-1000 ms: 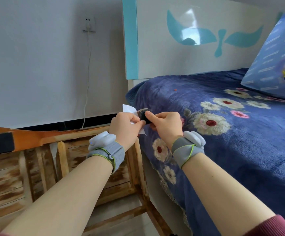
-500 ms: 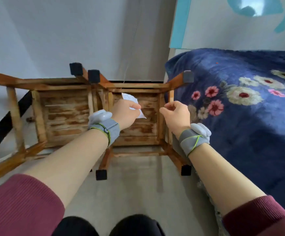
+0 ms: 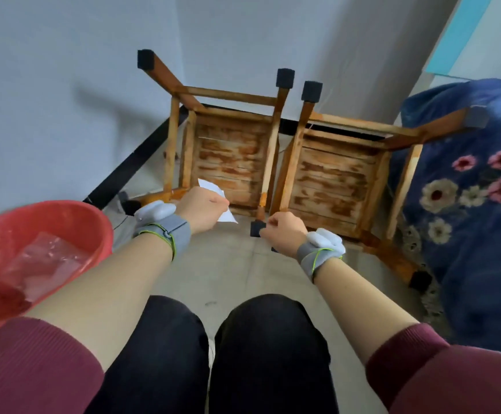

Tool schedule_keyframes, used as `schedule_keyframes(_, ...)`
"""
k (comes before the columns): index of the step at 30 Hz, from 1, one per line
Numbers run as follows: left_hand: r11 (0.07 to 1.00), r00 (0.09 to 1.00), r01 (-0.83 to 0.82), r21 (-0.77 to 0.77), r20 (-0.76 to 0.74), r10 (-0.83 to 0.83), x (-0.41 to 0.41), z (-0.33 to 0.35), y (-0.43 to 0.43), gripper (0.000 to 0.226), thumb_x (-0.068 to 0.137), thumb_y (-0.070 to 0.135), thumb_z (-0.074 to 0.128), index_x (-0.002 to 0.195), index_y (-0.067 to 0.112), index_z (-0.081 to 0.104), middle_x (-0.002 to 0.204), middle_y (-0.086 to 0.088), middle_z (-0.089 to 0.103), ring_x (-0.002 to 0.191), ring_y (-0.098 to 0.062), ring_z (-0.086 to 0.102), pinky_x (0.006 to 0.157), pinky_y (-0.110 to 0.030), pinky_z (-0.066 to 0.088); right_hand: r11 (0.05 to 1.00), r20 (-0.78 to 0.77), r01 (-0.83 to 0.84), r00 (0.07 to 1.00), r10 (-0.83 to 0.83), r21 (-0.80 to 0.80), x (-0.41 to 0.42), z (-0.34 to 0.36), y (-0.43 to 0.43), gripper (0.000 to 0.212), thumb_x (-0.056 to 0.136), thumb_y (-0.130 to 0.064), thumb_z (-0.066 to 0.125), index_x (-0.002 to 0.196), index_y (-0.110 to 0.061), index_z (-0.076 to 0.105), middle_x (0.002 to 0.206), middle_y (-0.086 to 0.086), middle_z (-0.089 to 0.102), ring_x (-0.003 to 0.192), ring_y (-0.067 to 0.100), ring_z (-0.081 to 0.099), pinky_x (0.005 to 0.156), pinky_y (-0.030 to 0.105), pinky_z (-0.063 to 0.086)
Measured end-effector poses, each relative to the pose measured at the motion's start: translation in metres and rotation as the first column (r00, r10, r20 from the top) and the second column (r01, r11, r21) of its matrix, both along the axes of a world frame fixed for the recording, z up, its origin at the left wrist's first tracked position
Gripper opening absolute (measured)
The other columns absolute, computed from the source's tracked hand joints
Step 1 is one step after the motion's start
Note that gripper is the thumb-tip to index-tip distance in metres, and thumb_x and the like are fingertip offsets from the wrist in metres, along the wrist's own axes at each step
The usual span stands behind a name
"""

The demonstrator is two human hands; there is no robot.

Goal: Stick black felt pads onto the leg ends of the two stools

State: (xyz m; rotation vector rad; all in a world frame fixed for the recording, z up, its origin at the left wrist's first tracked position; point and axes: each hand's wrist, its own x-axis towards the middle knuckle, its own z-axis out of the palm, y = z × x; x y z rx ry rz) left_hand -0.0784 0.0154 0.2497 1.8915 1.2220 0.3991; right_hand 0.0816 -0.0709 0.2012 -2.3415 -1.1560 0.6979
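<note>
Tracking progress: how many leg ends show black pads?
5: left stool's two far legs, right stool's far-left and near-right, one by the right hand. Others unclear or hidden.

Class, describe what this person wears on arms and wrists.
The left sleeve and right sleeve are dark red, ribbed. The left wristband and right wristband are grey, edged with a yellow-green line, each with a rounded white pod. The left hand and right hand are ungloved.

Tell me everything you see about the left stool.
The left stool is worn orange-brown wood, upside down on the floor. Black felt pads cap its two far leg ends; the right hand pinches a felt pad on the near right end. The fourth end, past the left hand holding paper, is unclear.
</note>
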Motion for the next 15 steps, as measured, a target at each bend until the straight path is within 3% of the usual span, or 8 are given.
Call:
schedule_keyframes(4,0.998,0.998,-0.056,-0.006,-0.018,0.056,-0.033,-0.006,0.016,0.027,0.089,0.011,0.049,0.1,0.012,0.074,0.099,-0.009,0.064,0.092,-0.032,0.063,0.087,-0.044,0.055,0.978,0.235,-0.104,0.961,0.145,-0.179,-0.009,-0.028,0.013,0.039,0.08,-0.033,0.057,0.114,-0.013,0.053,0.122,0.007,0.053,0.119,0.03,0.05,0.094,0.036,0.044)
schedule_keyframes(6,0.992,0.991,-0.128,0.005,-0.023,0.128,-0.059,-0.014,0.03,0.03,0.088,0.007,0.05,0.104,0.016,0.074,0.105,-0.006,0.06,0.098,-0.03,0.061,0.088,-0.045,0.055,0.968,0.358,-0.136,0.911,0.206,-0.211,-0.016,-0.036,0.032,0.044,0.085,-0.027,0.054,0.124,-0.008,0.047,0.134,0.009,0.046,0.128,0.028,0.039,0.103,0.037,0.034)
schedule_keyframes(10,0.965,0.965,-0.259,-0.028,0.037,0.26,-0.112,-0.035,0.049,0.038,0.08,0.004,0.052,0.112,0.016,0.069,0.123,-0.014,0.061,0.106,-0.037,0.06,0.09,-0.047,0.053,0.938,0.517,-0.1,0.812,0.27,-0.333,-0.024,-0.05,0.055,0.05,0.088,-0.025,0.049,0.131,-0.001,0.041,0.134,0.015,0.051,0.126,0.031,0.045,0.103,0.035,0.031)
schedule_keyframes(13,0.904,0.91,-0.414,0.104,0.015,0.415,-0.145,-0.052,0.063,0.064,0.08,-0.001,0.054,0.139,0.019,0.045,0.138,-0.015,0.052,0.123,-0.035,0.049,0.099,-0.035,0.04,0.917,0.587,-0.059,0.751,0.302,-0.396,-0.03,-0.059,0.069,0.046,0.087,-0.021,0.047,0.128,0.0,0.043,0.128,0.015,0.056,0.12,0.03,0.051,0.104,0.037,0.034)
schedule_keyframes(15,0.825,0.842,-0.53,0.194,0.01,0.539,-0.166,-0.055,0.074,0.078,0.082,-0.002,0.051,0.149,0.027,0.024,0.131,-0.021,0.054,0.113,-0.04,0.053,0.087,-0.036,0.04,0.902,0.607,-0.017,0.734,0.305,-0.432,-0.035,-0.061,0.078,0.048,0.088,-0.021,0.049,0.129,0.001,0.043,0.128,0.016,0.056,0.12,0.033,0.051,0.108,0.042,0.034)
